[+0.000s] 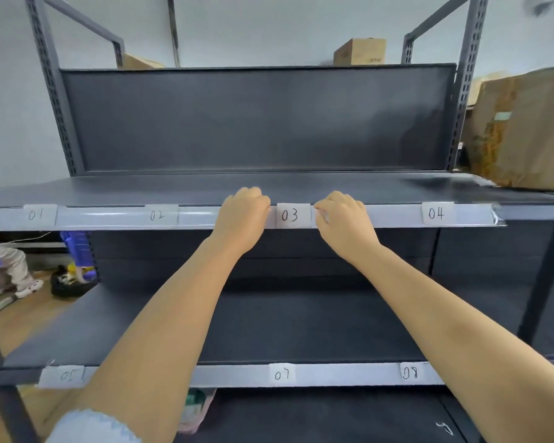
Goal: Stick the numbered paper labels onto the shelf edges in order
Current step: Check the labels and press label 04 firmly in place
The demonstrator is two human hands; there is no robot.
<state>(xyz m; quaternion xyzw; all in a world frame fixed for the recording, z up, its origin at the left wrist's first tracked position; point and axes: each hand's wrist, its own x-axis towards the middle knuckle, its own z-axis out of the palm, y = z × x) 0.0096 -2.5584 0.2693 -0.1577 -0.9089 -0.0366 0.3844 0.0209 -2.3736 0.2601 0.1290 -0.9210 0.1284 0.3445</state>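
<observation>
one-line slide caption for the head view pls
Left hand and right hand press label 03 onto the upper shelf edge.

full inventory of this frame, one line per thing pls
label 03: 1, white, upper shelf edge between both hands
other labels: 01, 02, 04 upper edge; 05, 07, 08 lower edge
shelf unit: 1, dark grey, centre
cardboard boxes: 3, brown; top, top left, right
left hand: fingers curled at label 03's left edge
right hand: fingers curled at its right edge
</observation>
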